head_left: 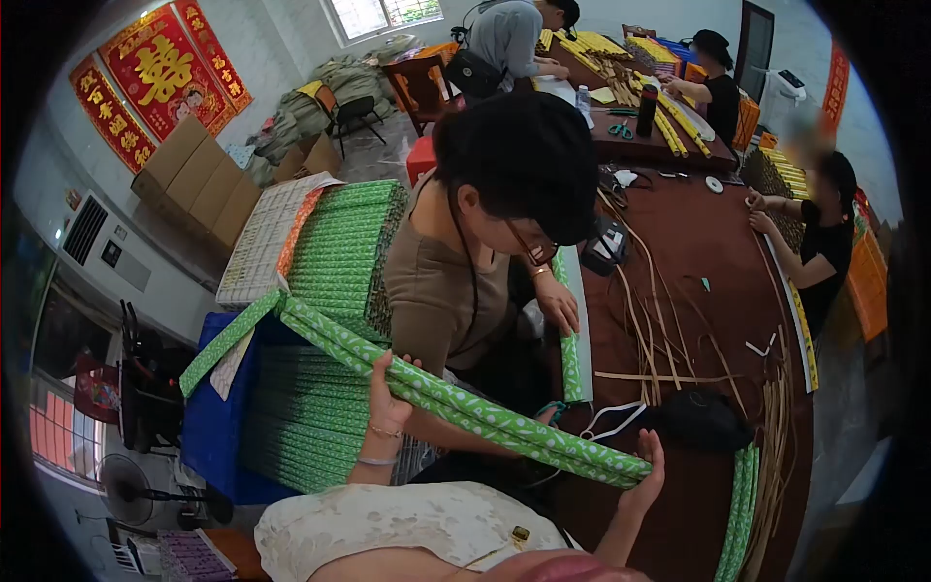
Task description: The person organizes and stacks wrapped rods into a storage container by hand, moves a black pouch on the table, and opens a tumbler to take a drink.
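A long bundle of green-and-white patterned strips (pixel 465 409) stretches across the view in front of me, sloping down to the right. My left hand (pixel 388 396) is closed round its middle-left part. At the right end, my right hand (pixel 642 475) holds the bundle with the fingers up against its tip. Beyond my left hand the bundle reaches a stack of green patterned strips, where another green piece (pixel 231 341) hangs down at an angle over a blue bin (pixel 215 412).
Close by, a co-worker in a brown top (pixel 427 276) leans over a green strip on the dark red table (pixel 679 238). Thin brown strips (pixel 645 291), a black cap-like item (pixel 700 419) and green strips (pixel 742 514) lie there. More people work farther back.
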A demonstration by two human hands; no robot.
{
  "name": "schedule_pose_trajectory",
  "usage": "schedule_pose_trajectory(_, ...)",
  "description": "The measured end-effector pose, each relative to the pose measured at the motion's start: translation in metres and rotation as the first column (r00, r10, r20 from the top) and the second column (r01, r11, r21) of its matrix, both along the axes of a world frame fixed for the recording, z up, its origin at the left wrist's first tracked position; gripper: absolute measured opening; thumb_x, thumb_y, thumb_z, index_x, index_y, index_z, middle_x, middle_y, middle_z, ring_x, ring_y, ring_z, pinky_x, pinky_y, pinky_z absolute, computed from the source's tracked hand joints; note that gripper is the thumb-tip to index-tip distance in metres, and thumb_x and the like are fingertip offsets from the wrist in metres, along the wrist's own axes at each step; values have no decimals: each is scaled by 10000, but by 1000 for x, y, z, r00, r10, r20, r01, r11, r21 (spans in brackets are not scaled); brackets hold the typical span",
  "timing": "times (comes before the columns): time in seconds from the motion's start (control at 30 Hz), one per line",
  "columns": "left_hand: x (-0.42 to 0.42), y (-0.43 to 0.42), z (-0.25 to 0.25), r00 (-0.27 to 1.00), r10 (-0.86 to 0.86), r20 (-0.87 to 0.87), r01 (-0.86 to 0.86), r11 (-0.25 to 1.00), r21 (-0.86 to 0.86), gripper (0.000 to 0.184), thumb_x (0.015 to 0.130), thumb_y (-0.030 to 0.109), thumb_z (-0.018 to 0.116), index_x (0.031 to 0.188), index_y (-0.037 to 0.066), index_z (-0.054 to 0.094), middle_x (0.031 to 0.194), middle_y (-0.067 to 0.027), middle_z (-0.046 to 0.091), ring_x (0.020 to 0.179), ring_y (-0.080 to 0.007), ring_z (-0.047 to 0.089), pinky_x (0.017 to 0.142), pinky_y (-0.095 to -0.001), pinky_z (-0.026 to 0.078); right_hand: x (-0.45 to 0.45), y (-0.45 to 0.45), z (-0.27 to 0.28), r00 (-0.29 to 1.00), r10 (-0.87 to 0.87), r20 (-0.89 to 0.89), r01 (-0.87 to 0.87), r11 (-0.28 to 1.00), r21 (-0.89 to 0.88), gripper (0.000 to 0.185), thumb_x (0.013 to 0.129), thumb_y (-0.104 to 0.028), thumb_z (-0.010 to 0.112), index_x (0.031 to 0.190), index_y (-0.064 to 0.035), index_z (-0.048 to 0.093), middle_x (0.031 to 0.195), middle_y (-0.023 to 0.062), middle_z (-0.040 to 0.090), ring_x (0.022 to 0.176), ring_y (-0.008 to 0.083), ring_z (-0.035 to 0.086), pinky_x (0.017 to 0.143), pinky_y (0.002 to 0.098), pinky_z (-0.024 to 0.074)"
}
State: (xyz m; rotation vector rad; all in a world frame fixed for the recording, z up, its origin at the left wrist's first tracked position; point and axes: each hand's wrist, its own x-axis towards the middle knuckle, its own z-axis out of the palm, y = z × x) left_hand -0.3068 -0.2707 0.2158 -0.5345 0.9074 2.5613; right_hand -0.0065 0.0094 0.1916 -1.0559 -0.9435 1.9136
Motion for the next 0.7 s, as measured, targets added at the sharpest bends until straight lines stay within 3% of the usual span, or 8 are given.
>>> schedule_pose_trajectory(0.13,8,8,2,1000,2,21,-3,999,34,347,763,256,688,973,40,516,902,-80,581,888,-272,586,811,-442,494,5,9,-4,999,-45,-3,45,999,-25,391,930,-251,417,1243,-27,487,1167,92,572,1122,187,495,879,324,369)
schedule_pose_trajectory(0.3,3,1,-11,997,65,33,-66,996,51,368,766,262,682,983,18,513,933,-101,573,906,-281,579,812,-446,492,-8,20,9,999,3,52,-11,989,150,363,940,-225,420,1231,-22,493,1157,100,573,1105,199,507,887,343,390)
schedule_pose_trajectory(0.47,-8,-21,-14,997,18,74,-31,983,178,372,775,292,670,967,7,528,911,-116,588,913,-291,585,848,-460,477,-27,4,84,997,22,81,-42,963,265,398,937,-259,410,1231,0,480,1167,132,552,1123,212,494,918,358,390)
schedule_pose_trajectory(0.57,-30,-36,-6,997,-67,25,57,954,293,382,769,318,667,947,1,551,893,-126,599,909,-289,589,879,-478,461,-33,-12,108,993,85,-87,-51,939,340,423,921,-257,411,1244,13,453,1210,158,509,1158,239,470,1002,400,353)
schedule_pose_trajectory(0.6,-37,-37,9,998,-51,22,44,969,245,399,759,343,666,934,-4,574,894,-136,603,911,-282,589,897,-490,449,-38,-17,112,992,88,-86,-54,939,341,423,921,-257,411,1244,13,453,1210,158,509,1158,239,470,1002,400,353)
schedule_pose_trajectory(0.67,-60,-42,26,998,-55,-12,56,952,300,409,756,361,663,925,-4,585,887,-137,605,908,-276,590,898,-489,447,-53,-28,118,961,257,-105,-146,789,597,464,892,-276,473,1246,23,443,1227,167,498,1185,252,451,1016,410,339)
schedule_pose_trajectory(0.7,-78,-46,27,999,-53,-12,54,953,298,409,756,361,663,925,-4,585,887,-137,605,908,-276,590,898,-489,447,-57,-28,117,966,259,6,-215,787,578,537,839,-309,552,1267,-7,436,1286,183,444,1217,280,418,1022,417,330)
